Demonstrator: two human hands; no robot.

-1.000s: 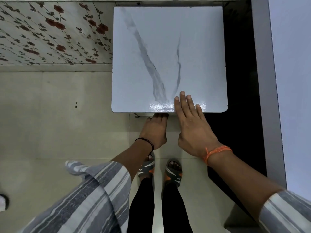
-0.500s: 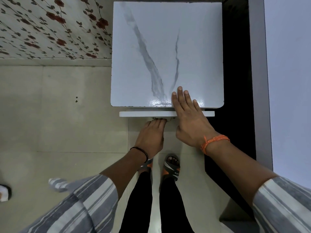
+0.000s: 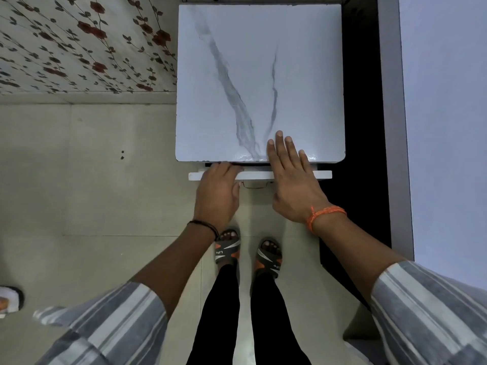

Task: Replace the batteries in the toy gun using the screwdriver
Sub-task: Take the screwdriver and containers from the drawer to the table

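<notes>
Standing over a small white cabinet with a grey-veined marble-look top (image 3: 253, 75), the person has both hands at its near edge, where a white drawer front (image 3: 259, 175) with a thin metal handle (image 3: 255, 185) juts out a little from under the top. The left hand (image 3: 217, 192) lies palm down over the drawer front, fingers curled across its upper lip into the dark gap behind, holding nothing but the drawer itself, probably to draw it outward. Just to its right, the right hand (image 3: 292, 180) rests flat with fingers spread and empty, fingertips pressing on the marble-look top, likely to brace the light cabinet so that it does not slide toward the feet as the drawer comes. Neither the toy gun, the screwdriver nor any batteries can be seen anywhere; they may lie inside the drawer, whose contents are hidden below the hands. By this judgement the task is at its very start, with the tools yet to be fetched.
</notes>
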